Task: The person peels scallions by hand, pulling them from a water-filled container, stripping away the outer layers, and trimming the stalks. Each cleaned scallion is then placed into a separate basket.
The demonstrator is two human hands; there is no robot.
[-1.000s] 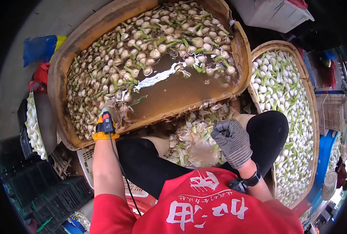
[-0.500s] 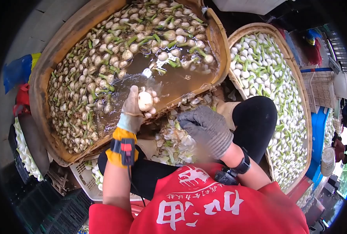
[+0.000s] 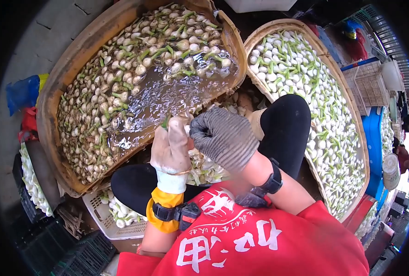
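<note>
My left hand (image 3: 171, 145), in a pale glove, is closed on a garlic bulb. Most of the bulb is hidden by the fingers; a bit of green stem (image 3: 165, 122) shows beside the thumb. Close against it, my right hand (image 3: 225, 138) wears a grey knitted glove, its fingers curled tight. Whatever those fingers grip is out of sight. Beyond both hands stands a large tan tub (image 3: 48, 133) of murky water, with many unpeeled garlic bulbs (image 3: 91, 115) floating in it. Between my knees lies a heap of loose garlic skins (image 3: 204, 168).
At the right is a second tub (image 3: 351, 99) full of clean white bulbs with green stems (image 3: 301, 73). A white plastic basket (image 3: 101, 214) holding bulbs sits by my left knee. Dark crates (image 3: 82, 255) stand at lower left, and a blue container (image 3: 373, 152) stands far right.
My left hand has drawn back from the water toward me and turned, hiding the bulbs it showed. My right hand has moved left to meet it. The water surface is now rippled.
</note>
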